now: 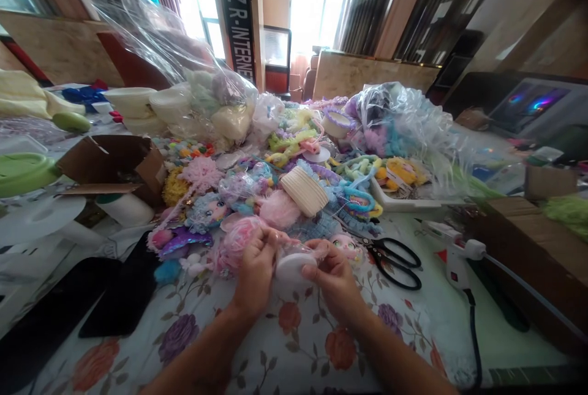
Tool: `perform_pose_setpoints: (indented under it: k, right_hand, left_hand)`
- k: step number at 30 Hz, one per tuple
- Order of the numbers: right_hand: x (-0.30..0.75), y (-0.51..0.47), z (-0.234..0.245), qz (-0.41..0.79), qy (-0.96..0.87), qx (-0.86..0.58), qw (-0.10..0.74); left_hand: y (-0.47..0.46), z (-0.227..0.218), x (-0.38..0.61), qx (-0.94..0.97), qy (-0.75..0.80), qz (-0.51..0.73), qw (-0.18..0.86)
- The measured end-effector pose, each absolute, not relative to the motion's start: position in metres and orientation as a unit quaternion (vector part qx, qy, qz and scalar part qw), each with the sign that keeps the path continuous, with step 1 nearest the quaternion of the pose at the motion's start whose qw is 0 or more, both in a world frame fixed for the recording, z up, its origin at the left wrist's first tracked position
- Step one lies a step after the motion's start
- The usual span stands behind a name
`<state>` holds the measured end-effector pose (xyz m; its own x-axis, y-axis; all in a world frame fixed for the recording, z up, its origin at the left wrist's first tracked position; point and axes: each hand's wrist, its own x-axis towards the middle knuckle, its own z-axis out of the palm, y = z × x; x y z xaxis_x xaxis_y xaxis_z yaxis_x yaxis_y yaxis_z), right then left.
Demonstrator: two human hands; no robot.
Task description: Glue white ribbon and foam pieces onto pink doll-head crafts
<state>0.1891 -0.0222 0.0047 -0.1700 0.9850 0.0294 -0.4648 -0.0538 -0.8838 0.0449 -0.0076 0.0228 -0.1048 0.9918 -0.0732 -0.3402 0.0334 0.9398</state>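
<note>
My right hand (337,275) grips the edge of a white round spool (291,269), thumb on its flat face. Fingertips of my left hand (256,272) are pinched together just to its left, on thin, sheer pinkish material that seems to run to the spool; its kind is hard to make out. Beside my left hand sits a pink yarn doll head (234,239). A doll with a pale face (345,247) lies just beyond my right hand. Behind both hands rest a pink fluffy ball (279,208) and a cream ribbed roll (304,190).
Black-handled scissors (397,263) and a white glue gun (457,266) lie at the right. An open cardboard box (113,165) stands at the left, near two black flat objects (122,294). Plastic bags (404,110) and yarn pieces crowd the back of the flowered tablecloth (202,358).
</note>
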Motion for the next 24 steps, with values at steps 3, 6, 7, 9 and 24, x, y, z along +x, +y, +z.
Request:
perform_pose_setpoints:
  k: [3, 6, 7, 9, 24]
  right_hand:
    - [0.191, -0.023, 0.007, 0.639, -0.417, -0.337, 0.551]
    - [0.193, -0.023, 0.006, 0.636, -0.423, -0.339, 0.549]
    - [0.194, -0.023, 0.006, 0.637, -0.424, -0.336, 0.549]
    - [0.198, -0.021, 0.006, 0.638, -0.434, -0.332, 0.543]
    - [0.217, -0.024, 0.007, 0.330, -0.645, -0.379, 0.576]
  left_hand:
    - [-0.005, 0.025, 0.044, 0.411, 0.460, 0.621, 0.484]
    - [-0.004, 0.028, 0.046, 0.456, 0.468, 0.647, 0.394]
    - [-0.004, 0.028, 0.045, 0.470, 0.469, 0.650, 0.369]
    - [-0.003, 0.027, 0.039, 0.514, 0.476, 0.657, 0.278]
    - [-0.007, 0.039, 0.003, 0.507, 0.405, 0.640, 0.412]
